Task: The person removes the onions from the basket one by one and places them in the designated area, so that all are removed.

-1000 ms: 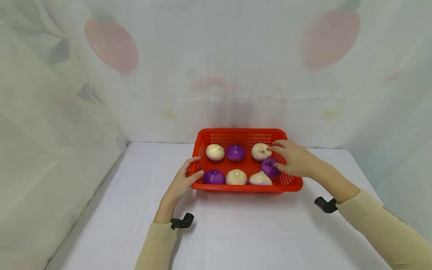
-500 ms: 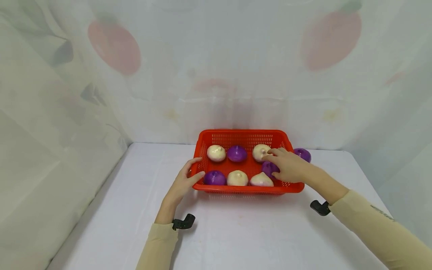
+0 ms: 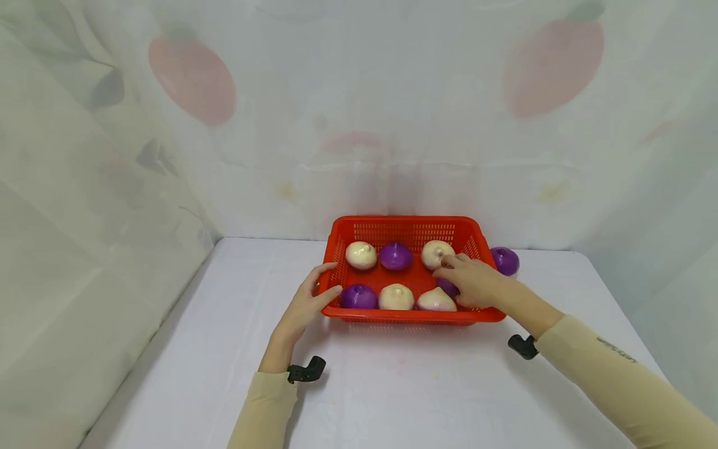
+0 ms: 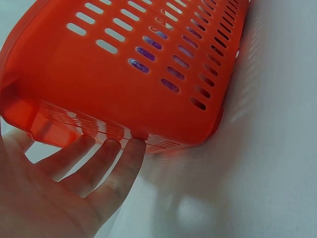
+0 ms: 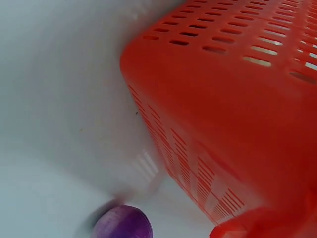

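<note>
A red plastic basket point(image 3: 415, 313) on the table holds several glossy onions, some purple and some cream-white. My left hand point(image 3: 303, 305) grips the basket's left end, thumb over the rim; in the left wrist view its fingers point(image 4: 106, 158) touch the slotted end wall from outside. At the basket's right side, my right hand point(image 3: 473, 282) reaches over the rim, its fingers and thumb around a purple onion point(image 3: 447, 287) that they partly cover. Close to those fingertips lie a white onion point(image 3: 436, 254) behind and another white onion point(image 3: 437, 300) in front.
Outside the basket, a purple onion point(image 3: 505, 260) sits on the table by its right end. In the basket also lie a white onion point(image 3: 361, 255), two purple onions point(image 3: 396, 256) and a front white onion point(image 3: 396, 297). A pale curtain point(image 3: 359, 125) hangs behind the white-covered table point(image 3: 392, 386).
My right hand has moved left and slightly down, closing round the purple onion in the basket. The purple onion outside the basket has come into view. My left hand stays at the basket's left end.
</note>
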`<move>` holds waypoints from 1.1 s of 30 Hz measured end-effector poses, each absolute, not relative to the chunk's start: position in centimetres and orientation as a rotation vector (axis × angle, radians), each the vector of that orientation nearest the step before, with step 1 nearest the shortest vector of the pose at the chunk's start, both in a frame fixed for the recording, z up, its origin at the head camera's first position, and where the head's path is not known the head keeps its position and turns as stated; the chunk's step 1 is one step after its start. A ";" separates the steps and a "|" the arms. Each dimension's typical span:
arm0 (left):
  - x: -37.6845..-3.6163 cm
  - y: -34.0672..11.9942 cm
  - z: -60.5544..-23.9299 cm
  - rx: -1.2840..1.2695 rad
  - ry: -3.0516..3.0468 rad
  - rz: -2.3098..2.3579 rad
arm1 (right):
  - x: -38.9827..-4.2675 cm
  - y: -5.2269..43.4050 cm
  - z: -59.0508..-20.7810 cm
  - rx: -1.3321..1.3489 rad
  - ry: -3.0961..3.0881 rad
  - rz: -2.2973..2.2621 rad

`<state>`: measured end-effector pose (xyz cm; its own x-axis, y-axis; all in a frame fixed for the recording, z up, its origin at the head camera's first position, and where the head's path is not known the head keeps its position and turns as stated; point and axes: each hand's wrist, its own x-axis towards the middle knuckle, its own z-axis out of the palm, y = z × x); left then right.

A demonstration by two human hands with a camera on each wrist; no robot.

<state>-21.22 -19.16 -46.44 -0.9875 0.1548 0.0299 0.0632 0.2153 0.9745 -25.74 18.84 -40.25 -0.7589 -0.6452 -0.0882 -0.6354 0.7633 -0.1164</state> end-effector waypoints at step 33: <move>-21.1 -19.1 -46.4 0.211 2.394 1.908 | -25.6 19.6 -37.6 -0.998 2.919 -0.359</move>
